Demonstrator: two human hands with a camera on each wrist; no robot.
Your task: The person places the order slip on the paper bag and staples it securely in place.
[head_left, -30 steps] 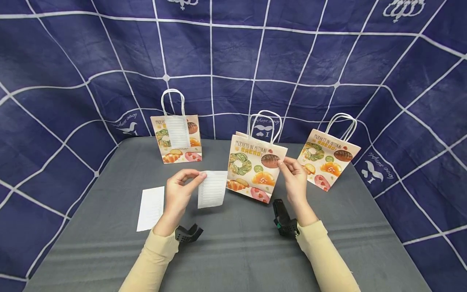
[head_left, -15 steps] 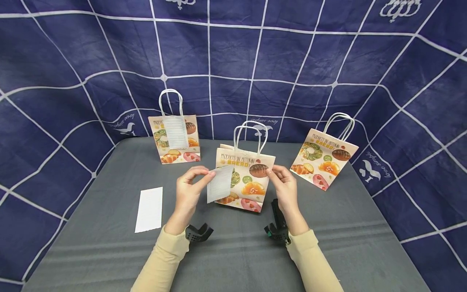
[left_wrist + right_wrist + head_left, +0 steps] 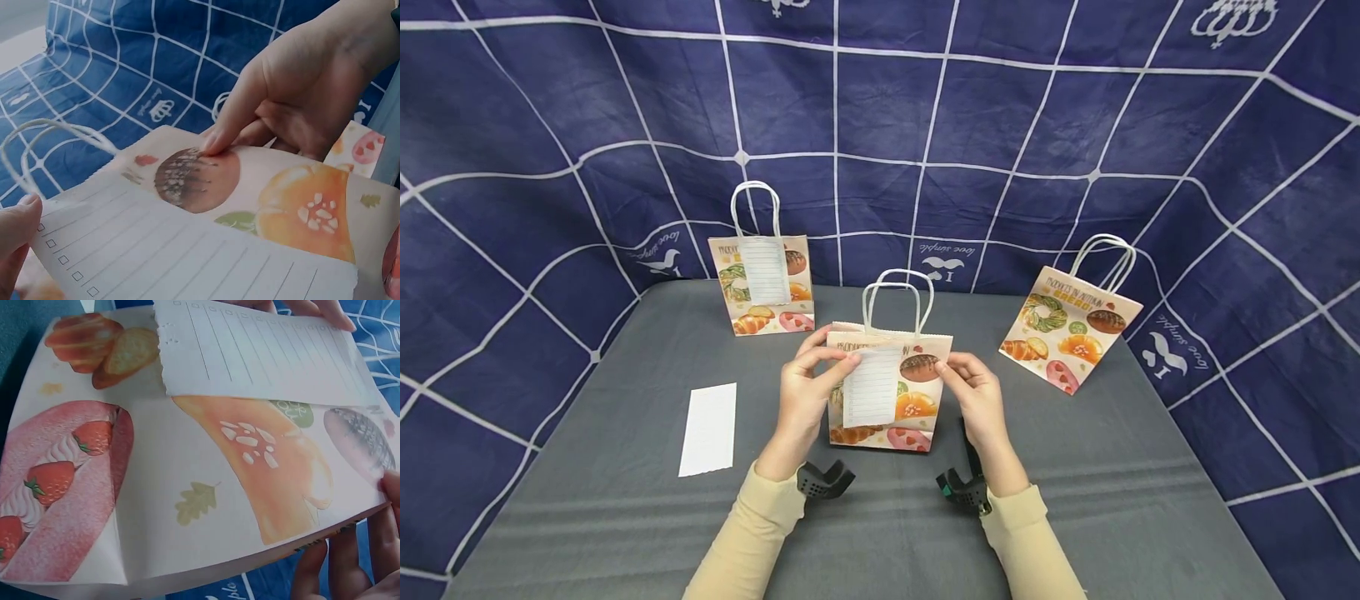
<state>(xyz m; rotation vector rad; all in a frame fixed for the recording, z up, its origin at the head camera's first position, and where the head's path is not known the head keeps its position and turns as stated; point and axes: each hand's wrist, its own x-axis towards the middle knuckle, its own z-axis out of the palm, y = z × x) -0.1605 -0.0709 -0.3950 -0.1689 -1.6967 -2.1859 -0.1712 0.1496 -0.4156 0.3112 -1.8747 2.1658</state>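
In the head view, a paper gift bag point(image 3: 917, 408) with bread prints and white twisted handles point(image 3: 898, 283) stands at the middle of the table. My right hand point(image 3: 981, 396) pinches its right edge, thumb on the printed loaf. A lined white paper slip point(image 3: 872, 400) lies over the bag's front, its upper left corner under my left thumb. My left hand point(image 3: 801, 396) is at the bag's left edge, with a finger reaching behind it. Checkboxes line one edge of the slip point(image 3: 187, 250) in the left wrist view. The right wrist view shows the slip's ragged end point(image 3: 250, 356).
A second bag point(image 3: 737, 292) with a slip point(image 3: 765, 271) on its front stands at the back left. A third bag point(image 3: 1071, 329) leans tilted at the back right. Another white slip point(image 3: 708, 429) lies flat on the grey table point(image 3: 895, 533). A blue checked cloth point(image 3: 880, 108) hangs behind.
My right hand has brought the middle bag left and nearer to me. My left hand has moved right with the slip, which now lies over the bag's front instead of beside it.
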